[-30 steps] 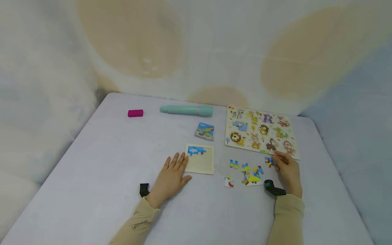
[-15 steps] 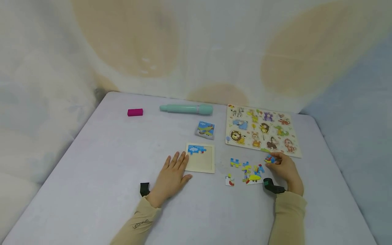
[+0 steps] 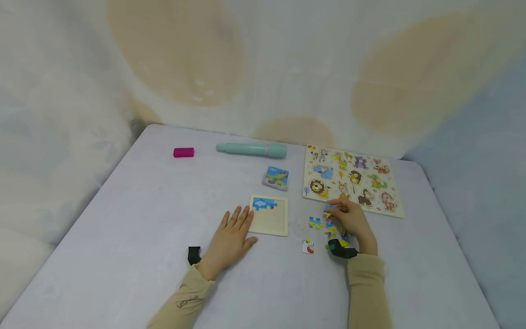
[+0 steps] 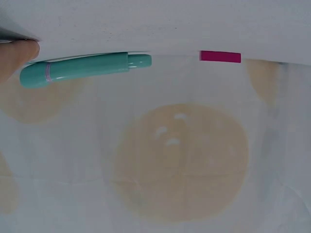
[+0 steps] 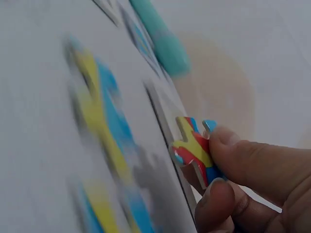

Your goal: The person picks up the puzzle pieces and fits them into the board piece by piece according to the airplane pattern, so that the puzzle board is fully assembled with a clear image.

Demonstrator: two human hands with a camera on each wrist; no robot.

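In the head view my left hand (image 3: 229, 243) lies with straight fingers on the table, fingertips touching the left edge of a square wooden puzzle tray (image 3: 267, 233). A strip of joined blue sky pieces (image 3: 265, 203) fills the tray's top left. My right hand (image 3: 354, 223) pinches a jigsaw puzzle piece (image 5: 197, 149) between thumb and fingers, raised over the table; it is yellow, red and blue. Below and beside that hand lie several loose pieces, such as a blue-yellow piece (image 3: 315, 223) and a white-red piece (image 3: 307, 246). The hand and its wrist camera partly cover others.
An animal puzzle board (image 3: 349, 187) lies at the back right, close beyond my right hand. Behind the tray sits a small packet with an airplane picture (image 3: 276, 177). Farther back are a teal tube-shaped object (image 3: 251, 150) and a magenta block (image 3: 183, 152).
My right hand has picked up the puzzle piece near the animal board and carried it left, over the loose pieces. The left hand has stayed at the tray.
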